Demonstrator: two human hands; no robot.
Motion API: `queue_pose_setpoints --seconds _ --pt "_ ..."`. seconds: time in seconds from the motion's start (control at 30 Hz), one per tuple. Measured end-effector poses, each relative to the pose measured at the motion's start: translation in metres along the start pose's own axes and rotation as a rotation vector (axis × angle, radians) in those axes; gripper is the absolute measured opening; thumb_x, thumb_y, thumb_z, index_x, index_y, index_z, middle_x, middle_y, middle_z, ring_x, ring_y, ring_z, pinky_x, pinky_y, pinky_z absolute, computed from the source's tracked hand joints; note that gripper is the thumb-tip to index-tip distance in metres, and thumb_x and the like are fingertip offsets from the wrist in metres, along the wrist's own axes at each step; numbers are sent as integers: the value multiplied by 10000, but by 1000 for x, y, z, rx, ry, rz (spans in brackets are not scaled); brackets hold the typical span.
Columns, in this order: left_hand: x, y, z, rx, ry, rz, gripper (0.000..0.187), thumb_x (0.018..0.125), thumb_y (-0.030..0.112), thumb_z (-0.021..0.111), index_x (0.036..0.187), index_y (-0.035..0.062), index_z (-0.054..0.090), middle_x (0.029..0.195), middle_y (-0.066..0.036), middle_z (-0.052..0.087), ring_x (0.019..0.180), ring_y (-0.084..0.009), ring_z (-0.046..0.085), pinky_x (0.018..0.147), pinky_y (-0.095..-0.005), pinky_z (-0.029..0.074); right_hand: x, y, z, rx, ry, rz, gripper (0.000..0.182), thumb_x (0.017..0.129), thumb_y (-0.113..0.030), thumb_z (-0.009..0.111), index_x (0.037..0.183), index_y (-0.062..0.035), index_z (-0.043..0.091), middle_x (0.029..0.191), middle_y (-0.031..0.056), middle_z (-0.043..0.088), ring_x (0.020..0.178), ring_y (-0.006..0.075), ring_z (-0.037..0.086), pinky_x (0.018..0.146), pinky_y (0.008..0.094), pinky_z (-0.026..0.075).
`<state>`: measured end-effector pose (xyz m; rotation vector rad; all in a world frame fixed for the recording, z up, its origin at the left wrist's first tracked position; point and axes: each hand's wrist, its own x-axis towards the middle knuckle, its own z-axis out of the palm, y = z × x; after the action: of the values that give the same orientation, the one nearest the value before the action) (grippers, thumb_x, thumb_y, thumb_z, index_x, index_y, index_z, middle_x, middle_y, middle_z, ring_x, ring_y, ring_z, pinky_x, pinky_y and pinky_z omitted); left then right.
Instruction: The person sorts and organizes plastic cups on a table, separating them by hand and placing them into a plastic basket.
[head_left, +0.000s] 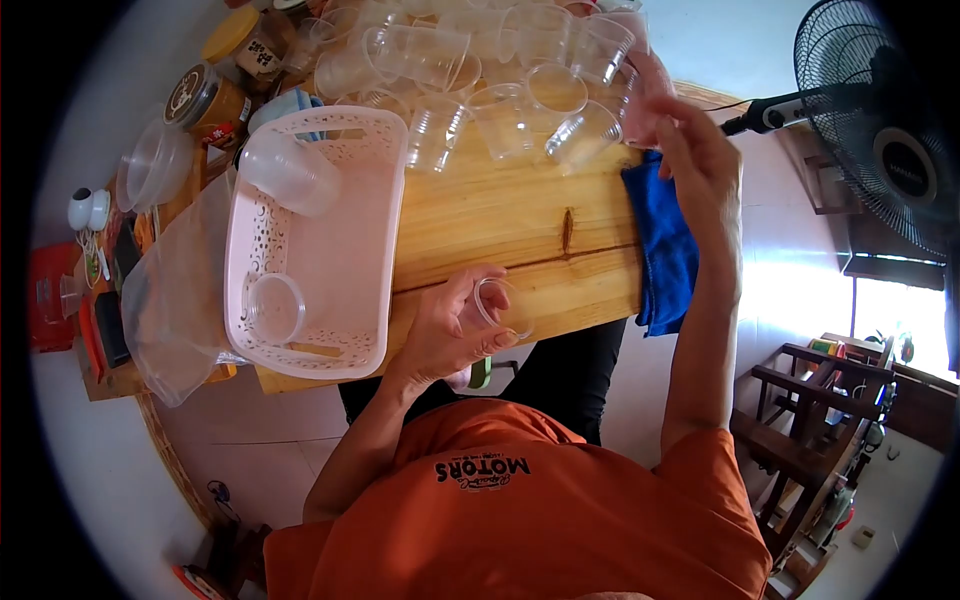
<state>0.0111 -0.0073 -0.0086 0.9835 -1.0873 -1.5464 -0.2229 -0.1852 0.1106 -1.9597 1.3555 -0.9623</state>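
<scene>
Two clear cups (272,305) lay in the one pink basket (345,240). The left hand (450,325) gripped one small transparent cup (503,307), its rim facing up. The right hand (690,150) closed on a cup (630,85) in the heap on the bench (500,230).

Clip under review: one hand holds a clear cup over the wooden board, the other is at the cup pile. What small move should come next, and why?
Probably carry the clear plastic cup in the left hand sideways into the pink basket: two cups already lie there, and the right hand is already at the cup pile.
</scene>
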Motion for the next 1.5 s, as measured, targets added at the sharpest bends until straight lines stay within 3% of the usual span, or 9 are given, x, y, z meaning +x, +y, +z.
queue_pose_setpoints --seconds 0.03,0.13,0.3,0.4,0.5,0.53,0.93,1.23,1.5 --pt "0 0 0 -7 -1 4 763 762 374 863 1318 0 498 990 -55 615 876 -112 554 801 -244 472 -11 -7 -2 49 -115 121 225 986 -126 563 1161 -17 653 1030 81 642 878 128 643 699 268 526" --pt "-1 -2 0 -14 2 11 770 769 404 853 1324 8 496 996 -55 613 885 -113 556 804 -247 473 -45 -8 2 143 -344 3 188 942 -81 582 1093 -14 672 958 68 653 766 101 615 670 244 500" --pt "-2 -4 1 -105 13 26 778 781 432 836 1341 19 487 1012 -58 613 894 -118 568 813 -253 478 -87 -20 26 193 -710 -126 353 853 20 650 1203 -15 623 1124 111 653 826 155 667 614 270 550" --pt "-2 2 2 -98 17 1 798 781 432 836 1351 10 471 1031 -66 617 906 -123 581 823 -256 481 -104 -28 42 195 -750 -233 435 823 -8 697 1243 2 583 1133 144 640 843 238 682 640 313 565" --pt "-1 1 5 -178 30 62 697 810 308 837 1325 -14 494 996 -55 613 883 -108 551 805 -249 479 -114 -26 53 132 -744 -287 389 827 -46 717 1196 -7 601 1101 143 645 835 278 680 665 338 555" --pt "-1 2 5 -143 34 59 702 809 313 837 1322 -21 493 994 -56 615 879 -109 553 803 -248 481 -115 -29 54 137 -737 -264 258 858 -123 692 1087 -30 615 1029 130 644 871 332 658 702 391 542" --pt "-2 -2 3 -21 43 64 735 793 350 846 1315 -35 498 973 -50 617 852 -96 552 777 -238 483 -119 -35 57 97 -587 -269 60 865 -82 678 895 -35 658 872 106 651 763 295 660 628 363 527" --pt "-2 -10 3 -47 35 39 736 808 304 836 1365 -6 470 953 -19 583 789 -57 517 729 -195 458 -103 -34 49 87 -433 -193 78 847 -24 697 891 7 642 801 134 617 692 306 631 606 363 501" --pt "-2 0 0 10 4 23 682 846 262 803 1383 -5 477 955 -46 611 793 -90 554 722 -220 490 -44 -27 33 -33 -68 -139 81 890 -47 692 939 12 665 778 57 604 649 103 543 591 237 434"
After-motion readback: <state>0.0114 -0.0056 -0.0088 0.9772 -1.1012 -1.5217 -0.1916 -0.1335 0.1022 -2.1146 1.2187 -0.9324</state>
